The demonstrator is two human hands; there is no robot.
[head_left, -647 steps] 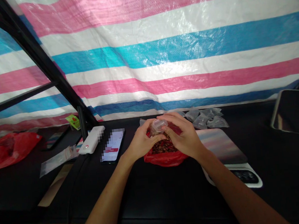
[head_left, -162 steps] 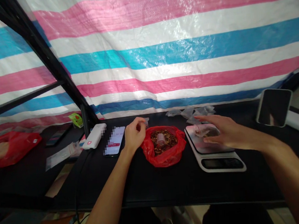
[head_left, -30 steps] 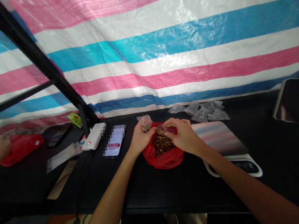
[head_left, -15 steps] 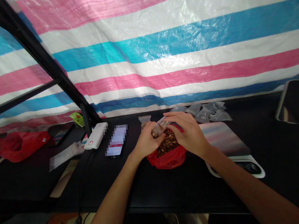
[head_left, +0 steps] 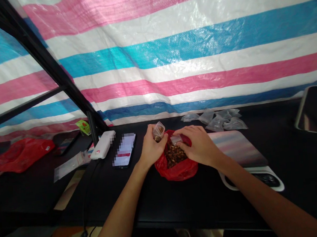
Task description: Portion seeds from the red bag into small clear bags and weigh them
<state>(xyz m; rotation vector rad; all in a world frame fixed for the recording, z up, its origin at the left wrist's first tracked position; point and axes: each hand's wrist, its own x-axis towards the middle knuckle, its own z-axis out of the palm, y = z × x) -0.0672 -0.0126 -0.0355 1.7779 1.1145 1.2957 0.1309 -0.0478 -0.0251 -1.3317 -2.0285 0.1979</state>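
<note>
1 pouch [head_left: 158, 131] in L hand [head_left: 152, 149], R hand [head_left: 198, 146] over red bag [head_left: 177, 174].

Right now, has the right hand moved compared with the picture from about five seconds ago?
Yes. The right hand moved left, off the digital scale, and now lies over the red plastic bag.

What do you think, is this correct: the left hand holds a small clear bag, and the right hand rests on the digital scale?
No: in the head view, the right hand is over the red plastic bag, not on the digital scale. The left hand does hold the small clear bag.
</note>
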